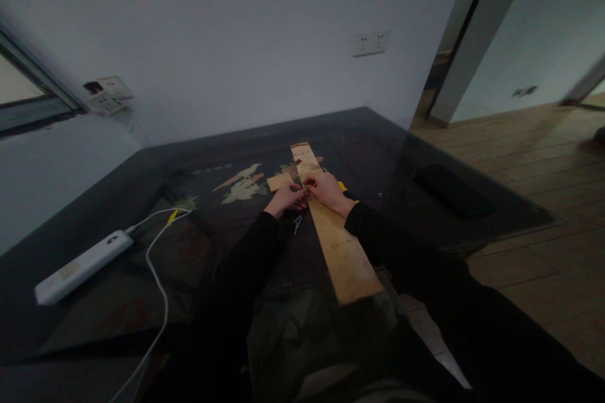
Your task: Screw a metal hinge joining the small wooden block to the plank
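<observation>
A long, flat wooden board (pixel 341 249) lies lengthwise before me, its near end jutting past the table edge. My right hand (pixel 325 190) rests over the middle of the board with thumb and fingers pinched together at its left edge. Fingertip to fingertip with it, my left hand (pixel 287 196) is closed too, just left of the board. Whatever is between the fingers is too small to make out. Beyond my left hand lies a small wooden piece (pixel 278 181). Several thin nail-like pieces (pixel 297 223) lie close to my left wrist. Partly hidden behind my right hand is a yellow object (pixel 342 187).
The dark glossy table (pixel 227 151) has a bird-and-flower picture (pixel 243 186) on its top and stands by a wall. A white power bank (pixel 85 266) with a white cable (pixel 158 283) lies at left. A dark flat object (pixel 454 191) lies at right.
</observation>
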Tool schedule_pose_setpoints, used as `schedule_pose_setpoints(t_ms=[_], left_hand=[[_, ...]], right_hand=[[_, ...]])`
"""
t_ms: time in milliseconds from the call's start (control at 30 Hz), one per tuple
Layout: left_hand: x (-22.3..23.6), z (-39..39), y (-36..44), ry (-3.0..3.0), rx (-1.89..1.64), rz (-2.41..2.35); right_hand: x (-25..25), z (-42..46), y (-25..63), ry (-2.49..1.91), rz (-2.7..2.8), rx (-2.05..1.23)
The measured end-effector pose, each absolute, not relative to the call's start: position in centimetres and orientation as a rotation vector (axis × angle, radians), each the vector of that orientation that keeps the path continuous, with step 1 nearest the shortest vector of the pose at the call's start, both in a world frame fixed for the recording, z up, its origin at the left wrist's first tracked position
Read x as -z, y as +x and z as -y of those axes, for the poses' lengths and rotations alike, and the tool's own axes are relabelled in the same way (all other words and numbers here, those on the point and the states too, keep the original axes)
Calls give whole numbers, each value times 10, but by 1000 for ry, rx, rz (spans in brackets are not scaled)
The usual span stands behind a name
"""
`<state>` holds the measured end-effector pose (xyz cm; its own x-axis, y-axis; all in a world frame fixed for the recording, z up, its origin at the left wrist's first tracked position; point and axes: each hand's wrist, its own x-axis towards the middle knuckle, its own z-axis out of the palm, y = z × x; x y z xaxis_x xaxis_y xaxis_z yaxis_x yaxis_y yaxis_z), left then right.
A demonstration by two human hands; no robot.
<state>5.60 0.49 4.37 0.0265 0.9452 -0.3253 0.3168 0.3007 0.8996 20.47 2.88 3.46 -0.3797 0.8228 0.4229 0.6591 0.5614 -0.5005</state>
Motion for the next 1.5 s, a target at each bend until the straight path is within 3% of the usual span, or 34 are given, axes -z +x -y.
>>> schedule_pose_setpoints(t_ms=[1033, 1500], left_hand=[[-37, -6, 56, 1303, -793, -1500], [-41, 0, 53, 1340, -798, -1501]], right_hand=[[-40, -24, 208, -1212, 2144, -364], [-36, 38, 206, -1448, 2358, -113]])
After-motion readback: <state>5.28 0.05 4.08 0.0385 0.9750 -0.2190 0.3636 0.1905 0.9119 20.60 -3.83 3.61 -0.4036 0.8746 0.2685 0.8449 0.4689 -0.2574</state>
